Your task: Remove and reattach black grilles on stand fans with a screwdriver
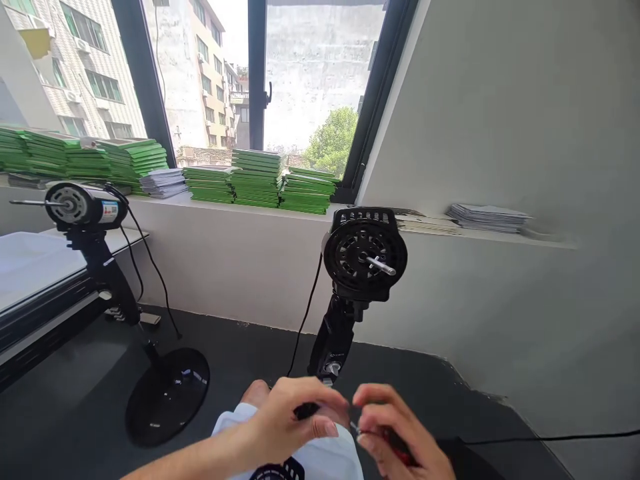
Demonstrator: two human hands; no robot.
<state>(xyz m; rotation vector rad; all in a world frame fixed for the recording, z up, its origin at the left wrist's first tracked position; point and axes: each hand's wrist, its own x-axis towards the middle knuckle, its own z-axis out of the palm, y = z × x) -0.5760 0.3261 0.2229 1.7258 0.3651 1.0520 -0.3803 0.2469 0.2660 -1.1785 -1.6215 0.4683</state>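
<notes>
Ahead: near fan head, upright on its neck, beyond and above both hands.
Spindle: metal rod from the centre of the fan head, long axis running toward the viewer, rightward and slightly down.
Neck: leans up and to the right, from behind the left fingers to the fan head.
Nearer hand: right for the spindle tip, left for the neck and its knob.
Right hand: fingers curled round a red tool, partly hidden; thin metal end pointing up-left, into the gap between hands.
Left hand: thumb and fingers bent toward each other, facing the right hand — cannot tell whether anything small is pinched. Dark shape behind the fingers, unclear.
Low, by the lap: black slotted part, cut off by the frame edge.
Left side: second motor on a stand with a round base, its rod pointing left.
Sticker: on the second motor; white and blue, red mark, code-like square — wording too small to read.
Sill: green stacks, no legible writing.
</notes>
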